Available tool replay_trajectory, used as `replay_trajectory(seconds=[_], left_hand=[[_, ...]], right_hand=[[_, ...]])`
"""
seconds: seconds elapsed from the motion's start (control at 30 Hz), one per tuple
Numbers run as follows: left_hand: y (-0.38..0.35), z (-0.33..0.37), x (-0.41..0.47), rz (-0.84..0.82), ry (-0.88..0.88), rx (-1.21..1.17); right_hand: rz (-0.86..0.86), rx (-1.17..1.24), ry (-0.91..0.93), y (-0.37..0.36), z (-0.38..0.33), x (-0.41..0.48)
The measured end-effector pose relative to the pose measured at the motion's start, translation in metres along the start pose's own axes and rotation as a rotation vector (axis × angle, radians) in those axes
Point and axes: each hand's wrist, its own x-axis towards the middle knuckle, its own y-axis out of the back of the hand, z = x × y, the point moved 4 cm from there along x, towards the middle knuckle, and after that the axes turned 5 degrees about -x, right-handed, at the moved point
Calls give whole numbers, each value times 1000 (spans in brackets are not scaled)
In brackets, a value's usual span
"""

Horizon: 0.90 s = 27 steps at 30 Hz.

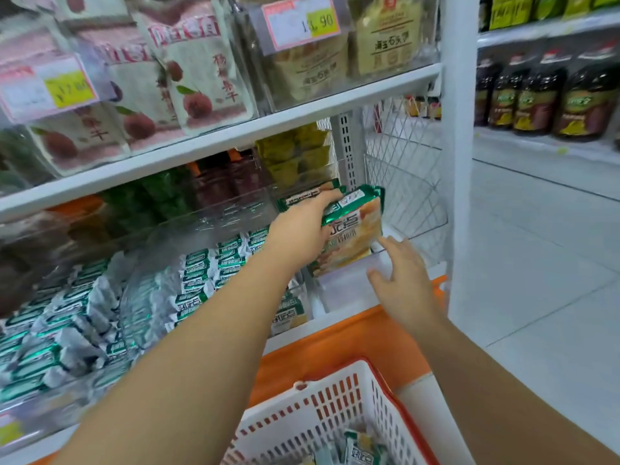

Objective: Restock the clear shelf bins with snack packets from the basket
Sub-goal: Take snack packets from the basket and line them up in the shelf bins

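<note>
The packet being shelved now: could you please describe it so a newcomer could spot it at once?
Find the white upright post on the right; in the lower row beside it sits the last clear bin. The left hand grips the packet there: large, green-edged with a golden front, unlike the small green-and-white packets to its left.

My left hand (298, 236) and right hand (402, 280) are bare. My left forearm (201, 347) and right forearm (486, 380) are bare too, uncovered all the way to the frame's edge. My fingers (391, 245) are slender; motion blur hides finer detail.
</note>
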Motion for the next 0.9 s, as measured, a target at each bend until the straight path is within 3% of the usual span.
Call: replay_trajectory(seconds=[0.27,0.53,0.63,0.77,0.9], left_hand=[[-31,-17,22,-128,109,186],[-48,-24,24,-18,123,329],[-39,-23,14,51,158,195],[-21,-23,-27,308,124,-68],[-19,-37,-97,537,113,-292]], right_hand=[[-24,7,32,-3,5,1],[-24,-25,45,-6,4,1],[3,-60,52,-6,3,-1],[185,-52,171,-6,-12,-12],[48,-7,328,-32,-40,-36]])
